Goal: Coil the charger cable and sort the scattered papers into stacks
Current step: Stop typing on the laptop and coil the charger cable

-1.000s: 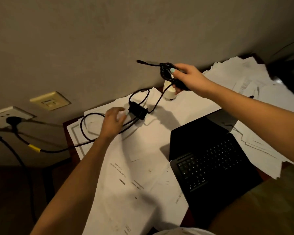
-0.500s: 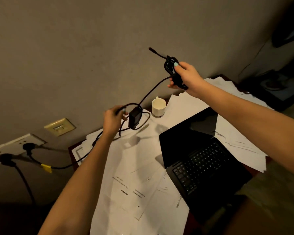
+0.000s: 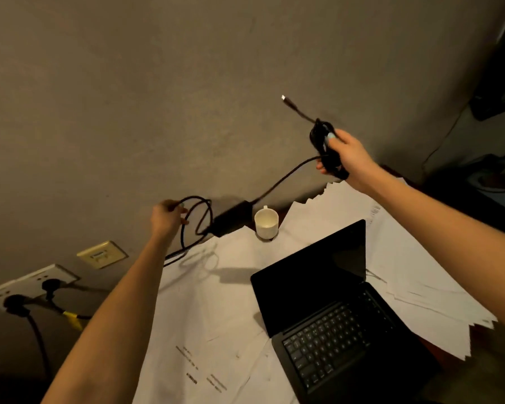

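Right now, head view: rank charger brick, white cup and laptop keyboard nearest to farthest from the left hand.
1. Charger brick, just right of the left hand.
2. White cup, beyond the brick.
3. Laptop keyboard, lower right.

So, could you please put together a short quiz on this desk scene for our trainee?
1. True or false: the right hand holds a coiled bundle of the charger cable in the air.
2. The white cup stands: A) on the keyboard of the laptop; B) on the papers beyond the laptop; C) on the floor.
3. Short answer: what does the left hand grip?

Key: 1 true. 2 B. 3 a loop of the charger cable.
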Demonstrator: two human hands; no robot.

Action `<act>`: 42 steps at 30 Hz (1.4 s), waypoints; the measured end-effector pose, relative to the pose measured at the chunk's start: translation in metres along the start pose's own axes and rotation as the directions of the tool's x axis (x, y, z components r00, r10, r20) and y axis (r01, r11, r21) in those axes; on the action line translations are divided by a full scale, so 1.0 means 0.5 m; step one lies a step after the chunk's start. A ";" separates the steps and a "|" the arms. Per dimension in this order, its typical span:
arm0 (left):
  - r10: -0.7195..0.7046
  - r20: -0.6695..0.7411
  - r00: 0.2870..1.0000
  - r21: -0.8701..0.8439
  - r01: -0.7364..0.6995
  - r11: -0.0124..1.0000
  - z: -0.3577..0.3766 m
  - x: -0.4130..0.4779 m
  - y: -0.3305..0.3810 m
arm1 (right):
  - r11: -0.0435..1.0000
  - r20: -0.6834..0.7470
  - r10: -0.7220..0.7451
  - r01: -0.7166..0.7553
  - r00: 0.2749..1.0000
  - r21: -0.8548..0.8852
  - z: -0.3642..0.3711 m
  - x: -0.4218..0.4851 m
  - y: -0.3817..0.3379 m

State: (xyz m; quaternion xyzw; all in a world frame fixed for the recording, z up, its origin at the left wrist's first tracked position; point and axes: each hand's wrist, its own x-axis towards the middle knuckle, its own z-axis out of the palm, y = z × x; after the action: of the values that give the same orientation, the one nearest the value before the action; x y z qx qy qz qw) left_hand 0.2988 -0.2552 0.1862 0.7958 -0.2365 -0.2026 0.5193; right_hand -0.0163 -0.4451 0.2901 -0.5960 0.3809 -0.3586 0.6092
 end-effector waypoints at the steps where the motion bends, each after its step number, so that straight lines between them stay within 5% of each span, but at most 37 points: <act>1: 0.021 0.040 0.999 0.119 -0.026 0.993 0.021 -0.008 -0.003 | 0.999 0.045 -0.005 0.003 0.999 0.042 -0.012 0.015 -0.008; 4: -0.068 0.042 0.997 0.276 0.054 0.960 0.080 -0.016 -0.053 | 0.997 0.160 0.004 -0.017 0.987 0.080 -0.034 0.060 -0.021; 7: -0.199 -0.101 0.975 0.381 0.223 0.897 0.103 -0.017 -0.115 | 0.994 0.186 0.041 -0.059 0.982 0.092 -0.073 0.102 -0.002; 10: -0.027 -0.131 0.991 0.589 0.100 0.802 0.156 -0.051 -0.101 | 0.979 0.221 0.080 -0.118 0.972 0.168 -0.122 0.133 0.027; 13: 0.313 0.131 0.941 0.592 -0.328 0.736 0.251 -0.089 -0.036 | 0.947 0.297 0.087 -0.172 0.951 0.273 -0.142 0.151 0.038; 15: 0.303 0.439 0.846 0.505 -0.511 0.695 0.330 -0.105 -0.003 | 0.917 0.323 0.097 -0.211 0.941 0.339 -0.149 0.156 0.032; 18: 0.041 0.661 0.750 0.458 -0.446 0.769 0.440 -0.151 0.036 | 0.887 0.302 0.095 -0.218 0.949 0.407 -0.180 0.173 0.015; 23: -0.083 0.599 0.796 0.388 -0.199 0.900 0.519 -0.166 0.037 | 0.822 0.248 0.124 -0.239 0.961 0.516 -0.264 0.206 -0.004; 27: -0.096 0.520 0.849 0.256 -0.047 0.966 0.520 -0.166 0.071 | 0.931 0.150 0.115 -0.159 0.982 0.329 -0.334 0.224 -0.002; 31: 0.022 0.419 0.908 0.378 -0.196 0.905 0.512 -0.135 0.171 | 0.990 0.053 0.072 -0.078 0.996 0.121 -0.405 0.239 0.048; 38: 0.325 0.611 0.722 0.249 -0.565 0.787 0.611 -0.137 0.398 | 0.932 0.172 -0.052 0.110 0.984 -0.345 -0.439 0.203 0.099; 42: 0.376 0.694 0.614 0.110 -0.607 0.787 0.683 -0.168 0.450 | 0.926 0.095 -0.111 0.137 0.989 -0.352 -0.473 0.175 0.085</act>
State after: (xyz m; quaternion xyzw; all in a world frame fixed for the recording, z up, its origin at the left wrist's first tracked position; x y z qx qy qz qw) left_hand -0.0004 -0.5337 0.2711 0.6554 -0.6413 -0.2643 0.2989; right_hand -0.1885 -0.6288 0.2447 -0.7325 0.3786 -0.2989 0.4803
